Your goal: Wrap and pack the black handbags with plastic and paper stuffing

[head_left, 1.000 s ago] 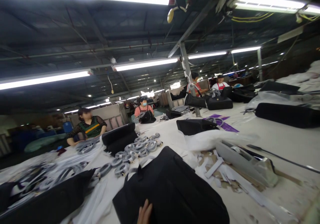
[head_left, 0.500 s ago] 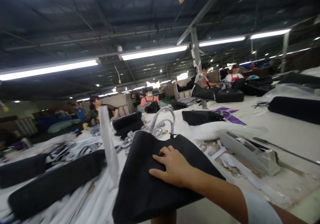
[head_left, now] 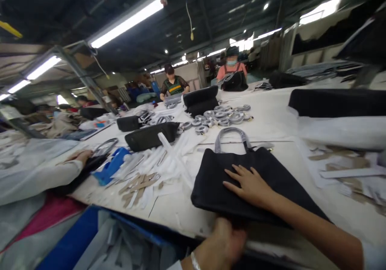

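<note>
Your flat right hand (head_left: pixel 251 186) likely steadies the bag (head_left: pixel 273 169) by the table's (head_left: pixel 181 217) near edge; can't tell if your left hand (head_left: pixel 221 244) grips.

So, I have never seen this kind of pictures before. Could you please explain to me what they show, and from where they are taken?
There is no machine here, only a person's bare hands. One camera on the person's head takes every picture. The right hand lies flat, fingers spread, on a black bag. The left hand is at its lower edge, too blurred to tell its grip. On the white table are coiled grey straps and white strips. The hand at far left is another person's.
</note>
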Demonstrator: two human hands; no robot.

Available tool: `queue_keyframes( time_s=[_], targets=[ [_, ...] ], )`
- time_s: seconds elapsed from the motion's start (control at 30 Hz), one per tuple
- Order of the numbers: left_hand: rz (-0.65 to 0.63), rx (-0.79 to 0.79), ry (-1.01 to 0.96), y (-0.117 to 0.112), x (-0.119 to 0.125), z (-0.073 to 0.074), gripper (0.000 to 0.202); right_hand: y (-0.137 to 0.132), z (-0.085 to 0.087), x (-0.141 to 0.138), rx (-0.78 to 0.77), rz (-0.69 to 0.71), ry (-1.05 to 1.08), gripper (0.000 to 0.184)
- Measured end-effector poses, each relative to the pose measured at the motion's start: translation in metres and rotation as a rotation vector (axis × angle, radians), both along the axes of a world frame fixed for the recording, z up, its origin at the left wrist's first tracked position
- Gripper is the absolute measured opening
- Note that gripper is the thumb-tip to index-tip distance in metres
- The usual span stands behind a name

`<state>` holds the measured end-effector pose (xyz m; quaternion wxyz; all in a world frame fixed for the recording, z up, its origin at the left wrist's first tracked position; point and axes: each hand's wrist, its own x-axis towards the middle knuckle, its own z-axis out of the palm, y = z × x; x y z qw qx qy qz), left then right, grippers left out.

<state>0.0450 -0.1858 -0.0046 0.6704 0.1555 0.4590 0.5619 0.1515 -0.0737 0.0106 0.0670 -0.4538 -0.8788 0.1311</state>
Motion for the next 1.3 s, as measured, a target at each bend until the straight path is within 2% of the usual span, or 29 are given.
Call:
queue_keyframes(
  time_s=[0.03,0.1,0.13,0.17,0.2,0.27,0.33,0.4,0.43,0.53,0.6,0.67,0.77,0.83,1.0,1.1,1.17,1.23,1.3],
  targets=[
    [-0.113,-0.072,-0.061,-0.014,-0.005,0.0,0.037,-0.001,-0.006,0.001,0.042,0.007,-0.008,0.071],
    [-0.48,-0.169,-0.073,-0.039,-0.014,0.01,0.039,-0.006,-0.017,0.003,0.138,0.015,-0.001,0.071],
    [-0.669,-0.162,-0.028,-0.047,-0.019,0.02,0.039,-0.009,-0.022,0.003,0.179,0.02,0.01,0.07],
    [-0.788,-0.094,0.082,-0.051,-0.023,0.031,0.037,-0.011,-0.026,0.003,0.213,0.024,0.022,0.069],
    [-0.832,0.016,0.241,-0.049,-0.027,0.043,0.036,-0.013,-0.029,0.003,0.238,0.027,0.033,0.068],
    [-0.7,0.309,0.688,-0.033,-0.034,0.062,0.034,-0.015,-0.033,0.002,0.265,0.042,0.04,0.065],
    [-0.488,0.568,1.195,-0.007,-0.042,0.064,0.034,-0.012,-0.036,0.003,0.28,0.055,0.036,0.06],
    [-0.369,0.668,1.59,0.019,-0.051,0.049,0.042,-0.006,-0.036,0.009,0.296,0.083,0.031,0.055],
    [-0.344,0.673,1.713,0.029,-0.056,0.038,0.046,-0.003,-0.036,0.015,0.311,0.104,0.032,0.051],
    [-0.315,0.656,1.883,0.039,-0.066,0.008,0.05,0.005,-0.036,0.046,0.401,0.168,0.032,0.045],
    [-0.294,0.655,1.914,0.034,-0.066,0.0,0.05,0.011,-0.041,0.072,0.487,0.16,0.041,0.054],
    [-0.279,0.655,1.926,0.029,-0.064,0.002,0.052,0.019,-0.05,0.095,0.536,0.163,0.06,0.064],
    [-0.263,0.651,1.944,0.028,-0.062,0.006,0.053,0.032,-0.059,0.107,0.562,0.331,0.112,0.048],
    [-0.256,0.654,1.953,0.029,-0.063,0.005,0.053,0.036,-0.057,0.096,0.588,0.415,0.164,0.049],
    [-0.203,0.73,1.885,0.03,-0.065,0.001,0.049,0.021,-0.039,0.034,0.593,0.369,0.128,0.05],
    [-0.18,0.83,1.623,0.02,-0.071,0.01,0.032,0.014,-0.044,0.013,0.597,0.425,0.108,0.05],
    [-0.087,0.788,1.372,0.005,-0.08,0.017,0.024,0.013,-0.049,0.011,0.583,0.395,0.081,0.052],
    [0.087,0.588,1.109,-0.012,-0.092,0.019,0.019,0.014,-0.052,0.012,0.57,0.345,0.066,0.057],
    [0.308,0.324,0.83,-0.027,-0.106,0.015,0.018,0.015,-0.053,0.014,0.558,0.331,0.066,0.057]
  ],
)
